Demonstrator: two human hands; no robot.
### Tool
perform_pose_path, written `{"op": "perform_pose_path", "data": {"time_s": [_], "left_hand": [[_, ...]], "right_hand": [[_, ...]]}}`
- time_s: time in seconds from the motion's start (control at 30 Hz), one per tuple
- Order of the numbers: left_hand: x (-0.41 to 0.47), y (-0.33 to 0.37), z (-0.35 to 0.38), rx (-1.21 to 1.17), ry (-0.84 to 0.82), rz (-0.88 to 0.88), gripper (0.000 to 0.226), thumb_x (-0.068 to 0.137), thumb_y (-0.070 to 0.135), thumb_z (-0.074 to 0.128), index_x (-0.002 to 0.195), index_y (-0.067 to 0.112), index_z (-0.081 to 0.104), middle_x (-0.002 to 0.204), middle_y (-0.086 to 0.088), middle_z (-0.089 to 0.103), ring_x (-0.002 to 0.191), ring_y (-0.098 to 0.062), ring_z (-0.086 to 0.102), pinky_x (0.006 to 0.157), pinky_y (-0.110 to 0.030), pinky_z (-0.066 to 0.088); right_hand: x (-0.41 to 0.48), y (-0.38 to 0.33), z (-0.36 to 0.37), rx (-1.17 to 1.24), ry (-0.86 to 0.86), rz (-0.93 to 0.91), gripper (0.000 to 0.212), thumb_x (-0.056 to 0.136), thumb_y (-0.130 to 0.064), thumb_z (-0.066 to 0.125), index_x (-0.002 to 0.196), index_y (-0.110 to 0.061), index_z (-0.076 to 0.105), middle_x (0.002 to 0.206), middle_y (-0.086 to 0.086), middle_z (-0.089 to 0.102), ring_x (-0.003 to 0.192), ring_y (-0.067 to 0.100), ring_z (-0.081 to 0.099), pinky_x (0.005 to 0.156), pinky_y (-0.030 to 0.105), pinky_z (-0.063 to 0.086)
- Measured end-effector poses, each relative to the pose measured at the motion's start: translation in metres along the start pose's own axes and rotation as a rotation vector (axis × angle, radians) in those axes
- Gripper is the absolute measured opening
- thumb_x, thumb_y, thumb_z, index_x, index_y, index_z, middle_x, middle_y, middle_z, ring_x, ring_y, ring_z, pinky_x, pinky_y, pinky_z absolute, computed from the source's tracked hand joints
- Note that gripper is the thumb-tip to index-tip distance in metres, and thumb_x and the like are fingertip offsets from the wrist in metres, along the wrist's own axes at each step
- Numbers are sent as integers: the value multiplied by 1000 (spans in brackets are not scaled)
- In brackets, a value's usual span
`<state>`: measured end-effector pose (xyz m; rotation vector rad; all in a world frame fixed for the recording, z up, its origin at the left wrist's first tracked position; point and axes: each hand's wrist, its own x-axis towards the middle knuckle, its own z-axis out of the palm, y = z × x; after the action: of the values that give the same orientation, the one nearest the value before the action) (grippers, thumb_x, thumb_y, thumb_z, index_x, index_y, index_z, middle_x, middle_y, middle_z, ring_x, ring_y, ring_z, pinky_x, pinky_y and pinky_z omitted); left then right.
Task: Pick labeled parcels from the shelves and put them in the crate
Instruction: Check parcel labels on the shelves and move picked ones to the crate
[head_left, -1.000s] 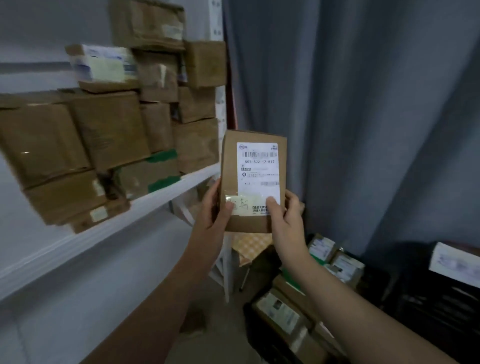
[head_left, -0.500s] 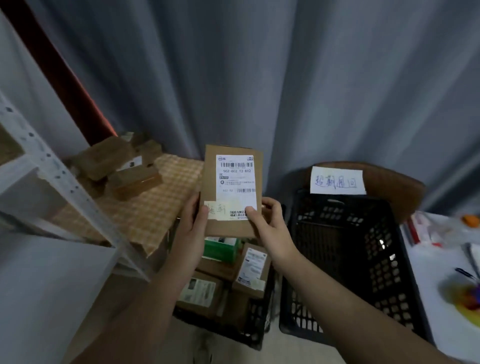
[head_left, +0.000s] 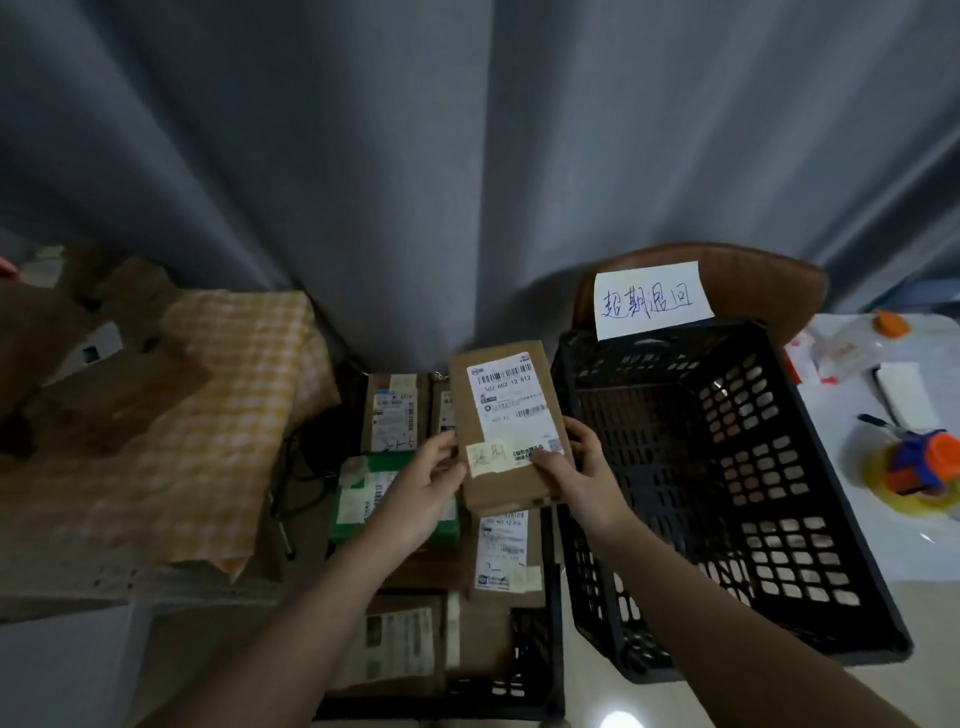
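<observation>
Since its label (head_left: 506, 400) faces up, presumably for reading, head view: parcel (head_left: 511, 488) is held at frame centre | lower edges are pinched by fingers (head_left: 445, 446) of left hand (head_left: 423, 486) and right hand (head_left: 587, 470) | poised above filled crate (head_left: 524, 639), beside empty crate (head_left: 753, 467), apparently for sorting.

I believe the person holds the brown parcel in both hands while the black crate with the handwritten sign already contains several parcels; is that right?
Not quite: the head view shows no parcels inside the black crate bearing the handwritten sign; the labeled parcels lie in the other crate to its left. The left hand and right hand do both hold the brown parcel.
</observation>
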<state>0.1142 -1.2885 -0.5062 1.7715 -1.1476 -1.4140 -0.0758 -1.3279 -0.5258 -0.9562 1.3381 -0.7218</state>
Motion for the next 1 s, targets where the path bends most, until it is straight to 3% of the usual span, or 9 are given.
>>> {"op": "perform_pose_path", "data": {"time_s": [0.1, 0.17, 0.3, 0.37, 0.43, 0.6, 0.7, 0.83, 1.0], "left_hand": [[34, -18, -10, 90, -54, -19, 47, 100, 28, 44, 145, 27, 30, 143, 5, 41, 125, -8, 41, 96, -24, 33], [59, -29, -18, 126, -4, -21, 50, 99, 31, 46, 145, 27, 28, 148, 2, 36, 132, -15, 38, 104, -32, 35], [117, -42, -32, 139, -12, -44, 70, 93, 46, 52, 150, 31, 14, 154, 6, 26, 140, -18, 28, 112, -41, 27], [142, -48, -33, 69, -84, -94, 80, 83, 59, 58, 148, 38, 17, 151, 6, 35, 136, -18, 35, 111, -47, 31], [160, -57, -28, -2, -76, -106, 77, 80, 53, 65, 143, 39, 24, 141, 7, 48, 127, -17, 47, 105, -48, 40], [185, -70, -22, -7, 73, -38, 69, 90, 20, 63, 146, 28, 25, 133, 10, 50, 121, -9, 47, 103, -35, 41], [189, -74, -23, 39, 79, -16, 68, 93, 19, 59, 149, 27, 22, 125, 15, 45, 118, -6, 42, 99, -30, 39], [188, -83, -21, 67, 39, -53, 69, 93, 22, 58, 149, 27, 17, 140, 5, 46, 123, -16, 47, 101, -38, 43], [179, -90, -19, 185, 96, 56, 68, 95, 19, 54, 149, 32, 15, 136, 8, 46, 112, -7, 49, 84, -24, 46]], "right_hand": [[27, 17, 3, -134, 132, -27, 74, 74, -46, 74, 138, -33, 38, 130, 1, 49, 114, 18, 55, 85, 33, 56], [46, 22, 2, -167, 145, -39, 74, 73, -47, 76, 136, -35, 41, 132, -2, 50, 116, 18, 54, 92, 42, 53], [89, 24, 9, -105, 127, -62, 64, 84, -29, 71, 141, -29, 39, 126, -8, 54, 111, 11, 57, 88, 31, 53], [108, 27, 23, -77, 108, -69, 60, 87, -29, 69, 140, -28, 40, 123, -9, 56, 108, 8, 58, 85, 26, 53], [127, 34, 37, -43, 106, -50, 54, 88, -29, 67, 137, -27, 44, 123, -5, 59, 107, 10, 60, 86, 30, 54], [166, 53, 56, -104, 120, -42, 51, 89, -20, 66, 135, -20, 45, 122, -1, 59, 110, 14, 59, 93, 37, 52], [174, 59, 61, -151, 105, -36, 55, 89, -21, 65, 139, -19, 40, 118, -8, 56, 111, 12, 57, 95, 33, 51], [175, 71, 64, -298, 126, -39, 63, 88, -36, 66, 141, -20, 36, 128, -1, 54, 110, 12, 57, 92, 36, 53], [164, 72, 66, -565, 133, -123, 70, 91, -44, 58, 148, -38, 19, 123, -5, 40, 106, 11, 49, 84, 32, 50]]}}
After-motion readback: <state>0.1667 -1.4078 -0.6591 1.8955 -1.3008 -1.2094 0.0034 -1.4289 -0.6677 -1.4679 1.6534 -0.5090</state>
